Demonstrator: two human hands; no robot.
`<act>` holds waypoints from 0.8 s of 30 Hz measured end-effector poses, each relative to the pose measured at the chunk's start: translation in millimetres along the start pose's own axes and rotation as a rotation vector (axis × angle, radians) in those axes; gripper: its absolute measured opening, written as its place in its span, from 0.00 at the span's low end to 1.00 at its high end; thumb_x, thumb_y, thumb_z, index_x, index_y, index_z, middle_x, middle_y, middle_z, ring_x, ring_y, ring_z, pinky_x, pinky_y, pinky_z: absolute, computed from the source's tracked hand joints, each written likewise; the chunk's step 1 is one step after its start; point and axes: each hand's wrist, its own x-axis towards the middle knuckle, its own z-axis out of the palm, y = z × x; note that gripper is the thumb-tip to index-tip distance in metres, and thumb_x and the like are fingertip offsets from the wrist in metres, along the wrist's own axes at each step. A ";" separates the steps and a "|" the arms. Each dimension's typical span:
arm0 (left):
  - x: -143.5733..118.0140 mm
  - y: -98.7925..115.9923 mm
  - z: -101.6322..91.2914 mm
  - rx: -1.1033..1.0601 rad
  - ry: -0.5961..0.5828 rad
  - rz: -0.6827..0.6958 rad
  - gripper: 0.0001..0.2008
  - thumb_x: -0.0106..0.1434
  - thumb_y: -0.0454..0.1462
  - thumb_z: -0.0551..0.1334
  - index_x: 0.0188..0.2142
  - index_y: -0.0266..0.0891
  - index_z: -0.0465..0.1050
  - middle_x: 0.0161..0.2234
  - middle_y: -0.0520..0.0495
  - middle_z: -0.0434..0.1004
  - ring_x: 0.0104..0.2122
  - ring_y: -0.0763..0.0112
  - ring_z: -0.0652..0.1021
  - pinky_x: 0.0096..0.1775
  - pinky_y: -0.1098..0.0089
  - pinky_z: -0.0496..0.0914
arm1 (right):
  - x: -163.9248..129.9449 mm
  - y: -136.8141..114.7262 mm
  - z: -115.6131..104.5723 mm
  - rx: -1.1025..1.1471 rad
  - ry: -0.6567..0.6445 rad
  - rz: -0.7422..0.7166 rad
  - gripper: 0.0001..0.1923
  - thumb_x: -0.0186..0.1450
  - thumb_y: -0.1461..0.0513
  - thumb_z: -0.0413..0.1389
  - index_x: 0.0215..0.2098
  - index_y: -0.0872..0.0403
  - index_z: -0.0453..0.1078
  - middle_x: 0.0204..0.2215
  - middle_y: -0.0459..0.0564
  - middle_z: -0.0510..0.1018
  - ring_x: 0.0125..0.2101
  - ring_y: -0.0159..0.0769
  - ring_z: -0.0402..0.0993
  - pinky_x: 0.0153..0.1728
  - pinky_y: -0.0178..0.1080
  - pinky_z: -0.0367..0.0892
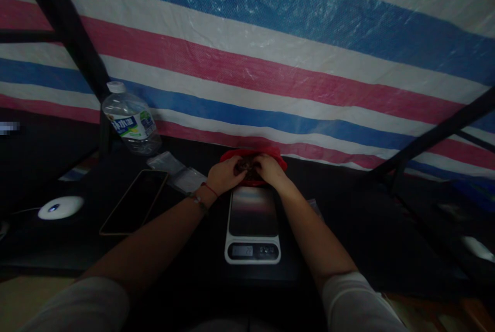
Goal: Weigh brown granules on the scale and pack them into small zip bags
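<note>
Both of my hands reach into a red bowl at the far side of a dark table. My left hand and my right hand close together around a small dark lump in the bowl. What the lump is stays too dim to tell. A white kitchen scale with a shiny plate lies just in front of the bowl, between my forearms. A red cord and a bracelet circle my left wrist.
A plastic water bottle leans at the back left. A dark phone lies left of the scale, with small clear bags behind it. A white round device glows at far left. A striped tarp hangs behind the table.
</note>
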 end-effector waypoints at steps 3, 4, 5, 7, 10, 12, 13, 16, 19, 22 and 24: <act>-0.2 -1.3 2.7 0.002 -0.017 0.007 0.19 0.62 0.48 0.58 0.50 0.46 0.67 0.43 0.49 0.79 0.41 0.62 0.79 0.40 0.68 0.71 | -0.4 0.6 2.7 0.006 -0.036 0.004 0.14 0.60 0.70 0.54 0.43 0.57 0.76 0.42 0.56 0.77 0.45 0.40 0.72 0.50 0.38 0.63; -0.1 -1.8 3.4 -0.002 -0.016 0.014 0.20 0.61 0.48 0.58 0.50 0.46 0.67 0.43 0.49 0.79 0.41 0.62 0.79 0.40 0.68 0.71 | -0.6 0.8 3.7 0.006 -0.036 -0.003 0.14 0.60 0.70 0.55 0.43 0.57 0.75 0.43 0.57 0.77 0.45 0.40 0.72 0.50 0.38 0.63; -0.1 -2.2 3.9 -0.003 -0.017 0.020 0.20 0.61 0.48 0.58 0.51 0.46 0.67 0.43 0.49 0.79 0.42 0.62 0.79 0.40 0.68 0.71 | -0.7 0.9 4.6 0.005 -0.035 -0.012 0.14 0.60 0.69 0.56 0.43 0.57 0.75 0.43 0.57 0.76 0.45 0.41 0.71 0.49 0.38 0.63; 0.1 -2.3 4.0 0.002 -0.025 0.013 0.20 0.61 0.48 0.58 0.51 0.46 0.67 0.43 0.48 0.79 0.41 0.62 0.79 0.41 0.68 0.71 | -0.6 0.8 6.2 -0.004 -0.044 -0.021 0.13 0.59 0.68 0.57 0.43 0.58 0.75 0.44 0.58 0.76 0.45 0.41 0.72 0.49 0.38 0.64; 0.4 -1.0 2.6 0.012 -0.043 -0.001 0.20 0.61 0.49 0.58 0.51 0.46 0.67 0.43 0.49 0.79 0.40 0.62 0.79 0.40 0.68 0.71 | 0.6 0.7 6.9 -0.017 -0.078 -0.015 0.11 0.60 0.69 0.56 0.39 0.57 0.77 0.41 0.56 0.77 0.43 0.41 0.73 0.46 0.37 0.65; 0.7 0.0 1.7 0.016 -0.050 -0.003 0.20 0.61 0.49 0.58 0.51 0.46 0.67 0.43 0.49 0.79 0.40 0.62 0.79 0.39 0.68 0.71 | 1.9 1.4 5.8 -0.008 -0.059 -0.007 0.11 0.60 0.70 0.56 0.38 0.56 0.77 0.39 0.55 0.78 0.42 0.40 0.73 0.46 0.38 0.65; 0.8 0.4 1.4 0.018 -0.052 -0.003 0.20 0.61 0.49 0.58 0.51 0.46 0.68 0.43 0.49 0.79 0.41 0.62 0.79 0.40 0.68 0.71 | 2.6 2.0 4.8 0.006 -0.032 -0.003 0.11 0.60 0.70 0.56 0.38 0.56 0.78 0.39 0.55 0.79 0.42 0.40 0.74 0.46 0.38 0.65; 1.1 0.5 1.9 0.025 -0.060 0.010 0.20 0.62 0.48 0.58 0.52 0.46 0.67 0.44 0.48 0.79 0.42 0.62 0.79 0.41 0.68 0.71 | 4.0 3.7 1.0 0.100 0.123 0.026 0.10 0.60 0.68 0.57 0.38 0.55 0.77 0.38 0.53 0.80 0.41 0.40 0.74 0.46 0.39 0.66; 1.2 0.6 2.8 0.023 -0.083 0.026 0.21 0.62 0.47 0.58 0.53 0.46 0.67 0.45 0.48 0.78 0.43 0.62 0.78 0.43 0.68 0.71 | 4.4 1.2 -1.8 0.237 0.299 0.039 0.09 0.60 0.66 0.58 0.38 0.54 0.77 0.37 0.51 0.80 0.40 0.38 0.74 0.45 0.39 0.67; 1.1 1.6 3.3 0.010 -0.091 0.015 0.22 0.62 0.47 0.58 0.54 0.46 0.67 0.46 0.47 0.78 0.44 0.63 0.78 0.43 0.69 0.71 | 3.3 -7.3 -2.5 0.334 0.361 -0.026 0.08 0.60 0.67 0.58 0.37 0.53 0.77 0.36 0.50 0.80 0.39 0.37 0.74 0.45 0.39 0.68; 1.1 2.3 3.6 0.003 -0.079 0.018 0.22 0.62 0.48 0.57 0.54 0.45 0.67 0.46 0.47 0.78 0.43 0.63 0.78 0.43 0.69 0.71 | 1.8 -14.1 -2.6 0.369 0.332 -0.098 0.09 0.60 0.68 0.57 0.37 0.54 0.77 0.36 0.50 0.80 0.39 0.36 0.74 0.44 0.39 0.68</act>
